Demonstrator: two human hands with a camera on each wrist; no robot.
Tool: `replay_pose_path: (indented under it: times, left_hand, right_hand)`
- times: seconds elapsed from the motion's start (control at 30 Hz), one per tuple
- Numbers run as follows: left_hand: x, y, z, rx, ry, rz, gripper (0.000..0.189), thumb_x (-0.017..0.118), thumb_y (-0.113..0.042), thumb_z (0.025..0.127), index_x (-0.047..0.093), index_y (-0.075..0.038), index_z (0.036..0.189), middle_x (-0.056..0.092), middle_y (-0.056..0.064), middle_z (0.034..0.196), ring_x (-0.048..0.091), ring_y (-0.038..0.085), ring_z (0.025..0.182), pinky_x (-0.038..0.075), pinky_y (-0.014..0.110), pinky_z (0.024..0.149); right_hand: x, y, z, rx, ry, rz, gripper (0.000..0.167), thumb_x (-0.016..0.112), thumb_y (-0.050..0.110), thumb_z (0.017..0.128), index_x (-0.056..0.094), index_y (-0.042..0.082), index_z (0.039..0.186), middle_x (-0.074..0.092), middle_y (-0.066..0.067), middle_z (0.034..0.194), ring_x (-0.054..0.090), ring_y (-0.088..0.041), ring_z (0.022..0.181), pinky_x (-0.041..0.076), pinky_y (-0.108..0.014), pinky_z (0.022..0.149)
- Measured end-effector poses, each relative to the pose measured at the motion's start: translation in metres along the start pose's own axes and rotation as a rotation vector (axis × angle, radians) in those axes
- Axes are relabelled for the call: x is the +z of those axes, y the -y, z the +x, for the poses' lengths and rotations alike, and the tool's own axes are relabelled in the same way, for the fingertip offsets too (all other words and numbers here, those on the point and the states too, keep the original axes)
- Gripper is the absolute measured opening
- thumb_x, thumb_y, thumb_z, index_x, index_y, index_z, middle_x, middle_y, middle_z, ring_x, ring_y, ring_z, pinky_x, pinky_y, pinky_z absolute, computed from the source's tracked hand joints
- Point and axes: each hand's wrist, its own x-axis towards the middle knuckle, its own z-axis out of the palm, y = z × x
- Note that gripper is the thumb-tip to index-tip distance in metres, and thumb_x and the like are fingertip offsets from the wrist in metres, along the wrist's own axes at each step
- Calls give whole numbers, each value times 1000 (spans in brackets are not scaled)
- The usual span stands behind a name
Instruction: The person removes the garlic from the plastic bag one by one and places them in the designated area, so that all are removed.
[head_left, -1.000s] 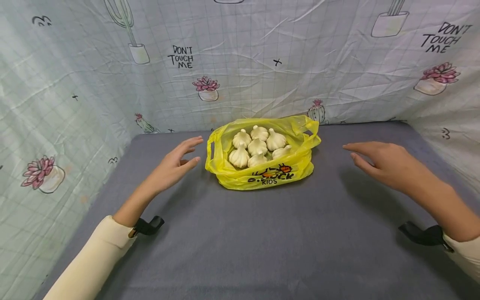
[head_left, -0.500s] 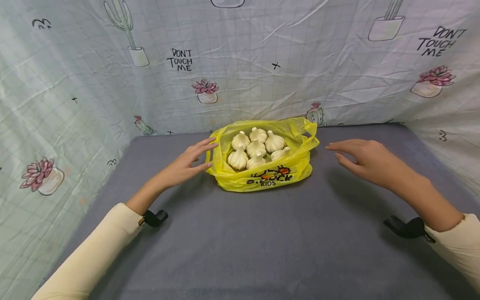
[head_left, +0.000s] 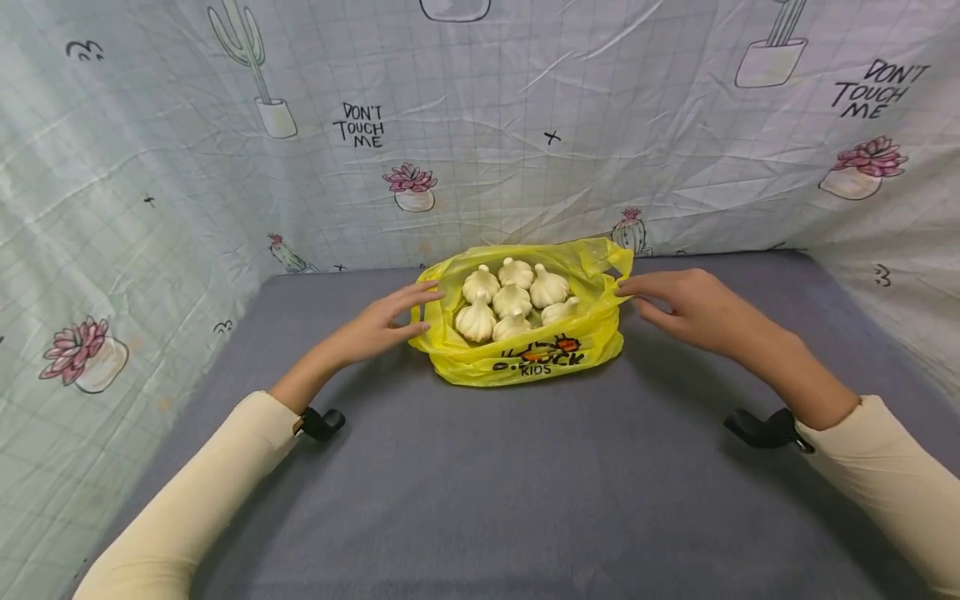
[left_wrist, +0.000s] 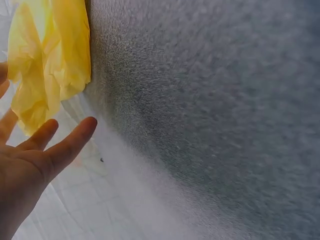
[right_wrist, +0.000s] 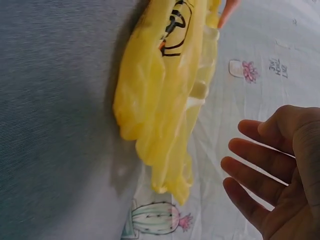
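A yellow plastic carrier bag (head_left: 457, 360), printed with dark lettering, lies with its mouth spread wide. Several whitish garlic bulbs (head_left: 512, 301) sit inside it. At the bag's left side, my left hand (head_left: 372, 330) has loosely extended fingers overlapping the handle; in the left wrist view that hand (left_wrist: 27, 167) is spread beside the yellow plastic (left_wrist: 52, 55), and contact is unclear. My right hand (head_left: 697, 312) reaches in from the right, fingertips at the bag's right edge. Within the right wrist view, the right hand (right_wrist: 277, 167) shows relaxed fingers with a gap to the bag (right_wrist: 145, 95).
A grey cloth-covered table (head_left: 510, 483) carries the bag near its back edge. Behind and at the sides hangs a pale curtain (head_left: 480, 100) printed with cacti and words. Dark wrist mounts (head_left: 761, 429) stick out below both cuffs.
Both hands have moved inward towards the bag: the left rightwards onto its left side, the right leftwards to its right edge. The bag and bulbs have stayed in place.
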Motion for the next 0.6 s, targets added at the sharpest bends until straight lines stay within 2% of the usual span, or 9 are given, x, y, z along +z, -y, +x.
replay_pose_path:
  times: [0.13, 0.2, 0.33, 0.47, 0.5, 0.6]
  left_hand:
    - [-1, 4, 10, -8, -19, 68, 52, 65, -22, 102, 51, -13, 151, 31, 11, 164, 23, 34, 153, 28, 61, 116]
    - [-1, 8, 15, -23, -18, 83, 48, 67, -22, 101, 56, -12, 147, 35, 12, 162, 28, 36, 150, 30, 60, 115]
    - [-2, 13, 23, -48, -23, 56, 36, 66, -23, 101, 67, -11, 135, 45, 11, 156, 36, 35, 146, 36, 59, 110]
    - [-5, 16, 26, -56, -12, 10, 33, 65, -26, 102, 70, -12, 132, 47, 8, 155, 38, 33, 145, 41, 57, 104]
    - [-5, 17, 27, -50, -7, 6, 34, 65, -27, 102, 70, -12, 132, 47, 8, 155, 39, 33, 144, 42, 57, 104]
    - [-7, 18, 28, -36, 21, -5, 32, 66, -26, 101, 71, -12, 129, 46, 9, 156, 40, 33, 144, 43, 57, 105]
  right_hand:
    - [-2, 1, 15, -16, 16, 10, 29, 62, 5, 99, 71, 7, 127, 72, -15, 122, 41, -6, 55, 42, -33, 59]
    - [-2, 3, 23, -15, 28, 18, 29, 61, 5, 100, 71, 8, 126, 72, -14, 122, 41, -5, 54, 43, -33, 60]
    - [-2, 4, 40, -3, 64, 43, 29, 59, 6, 101, 71, 8, 127, 72, -13, 123, 37, -7, 49, 42, -32, 59]
    - [-3, 5, 53, -14, 87, 60, 29, 58, 7, 102, 71, 9, 127, 72, -12, 122, 32, -7, 47, 40, -31, 55]
    - [-3, 5, 55, -20, 86, 67, 29, 57, 8, 102, 71, 9, 128, 72, -12, 121, 30, -7, 46, 38, -30, 53]
    - [-4, 6, 62, -19, 87, 81, 30, 56, 9, 103, 70, 10, 129, 74, -8, 102, 27, -6, 43, 36, -29, 50]
